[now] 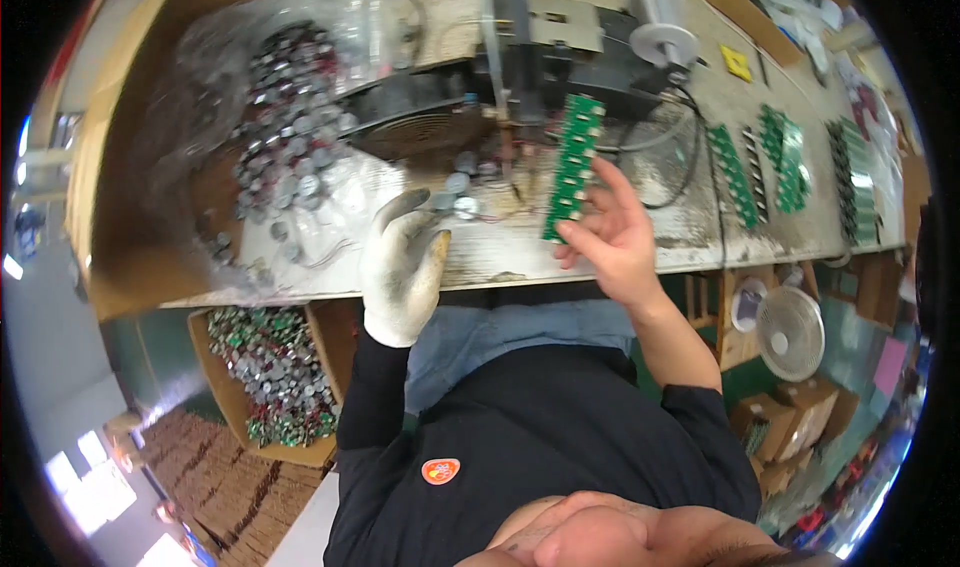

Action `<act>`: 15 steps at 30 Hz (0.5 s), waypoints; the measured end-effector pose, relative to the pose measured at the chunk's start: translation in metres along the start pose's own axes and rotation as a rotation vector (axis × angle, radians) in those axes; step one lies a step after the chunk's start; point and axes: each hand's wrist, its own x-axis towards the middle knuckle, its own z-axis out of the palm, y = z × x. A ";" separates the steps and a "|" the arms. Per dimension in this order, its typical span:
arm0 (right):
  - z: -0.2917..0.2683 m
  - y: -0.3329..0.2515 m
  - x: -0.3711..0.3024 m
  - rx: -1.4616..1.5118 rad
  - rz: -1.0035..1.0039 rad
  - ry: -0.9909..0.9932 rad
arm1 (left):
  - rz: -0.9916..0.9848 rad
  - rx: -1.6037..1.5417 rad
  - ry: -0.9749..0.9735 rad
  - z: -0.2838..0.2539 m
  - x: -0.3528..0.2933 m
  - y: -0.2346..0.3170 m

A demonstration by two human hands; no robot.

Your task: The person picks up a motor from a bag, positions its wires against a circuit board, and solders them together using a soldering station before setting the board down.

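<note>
My bare right hand (615,232) pinches the lower end of a long green circuit board strip (573,167), which it holds upright above the front of the table. My left hand (402,267), in a white glove with a grey fingertip and a yellowish-stained thumb, is open with thumb and fingers apart. Just beyond its fingers lie a few small round silver parts (466,207) with thin wires. A large heap of similar silver discs with red wires (300,117) spreads over plastic film at the left. Behind the strip stands a dark bench fixture (525,47) with an upright post.
A cardboard box wall (120,167) borders the table's left. More green board strips (785,157) lie at the right, past a black cable (697,147). A white spool (663,42) stands at the back. Below, left, sits a carton of finished-looking parts (270,372); a fan (790,332) is lower right.
</note>
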 end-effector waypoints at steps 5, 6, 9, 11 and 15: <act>-0.005 0.003 -0.003 -0.057 -0.069 0.059 | -0.091 0.284 0.432 -0.046 -0.008 -0.021; -0.004 0.003 -0.003 -0.063 -0.076 0.054 | -0.107 0.306 0.582 -0.059 -0.016 -0.032; -0.005 0.003 -0.001 -0.090 -0.058 0.049 | -0.170 0.338 0.804 -0.090 -0.018 -0.035; -0.004 0.004 0.000 -0.087 -0.059 0.042 | -0.147 0.658 0.544 -0.117 -0.019 -0.042; -0.004 0.005 0.001 -0.100 -0.069 0.042 | -0.474 0.728 0.216 -0.120 -0.011 -0.035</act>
